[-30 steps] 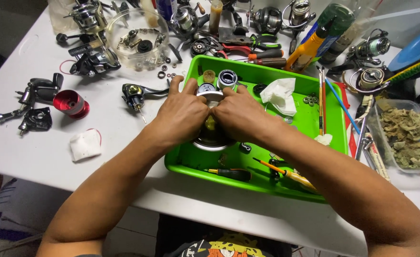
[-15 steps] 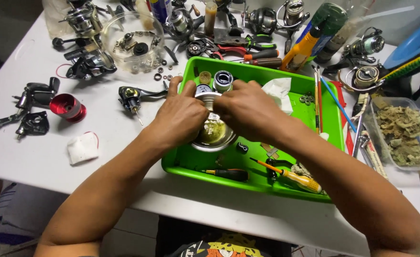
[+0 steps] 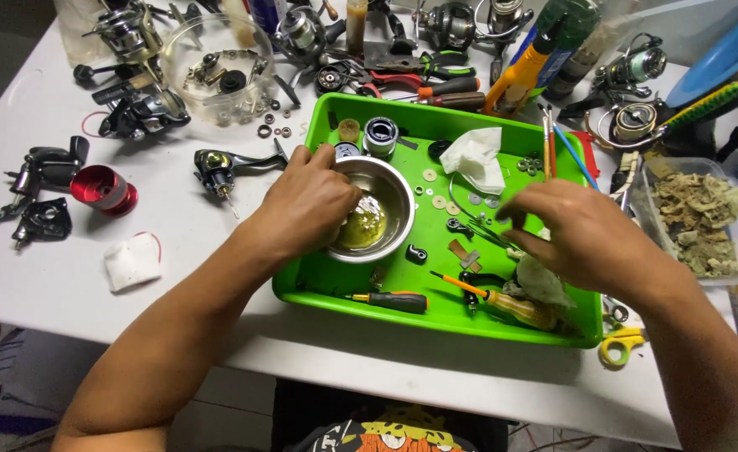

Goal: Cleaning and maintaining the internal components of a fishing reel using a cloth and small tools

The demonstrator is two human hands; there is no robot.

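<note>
Steel bowl (image 3: 383, 209) uncovered, right hand (image 3: 582, 234) moved away

Left hand (image 3: 306, 201) fingertips hidden inside steel bowl (image 3: 394, 180); right hand (image 3: 582, 234) motion-blurred.

The small bowl (image 3: 375, 209) is shiny polished metal holding glossy yellowish liquid, and it sits in a smooth, bright green plastic tray (image 3: 402, 314). The tabletop (image 3: 176, 276) is matt white; a crumpled white paper tissue (image 3: 476, 157) looks soft and rough, and the red spool (image 3: 101, 187) gleams like anodised metal.
</note>
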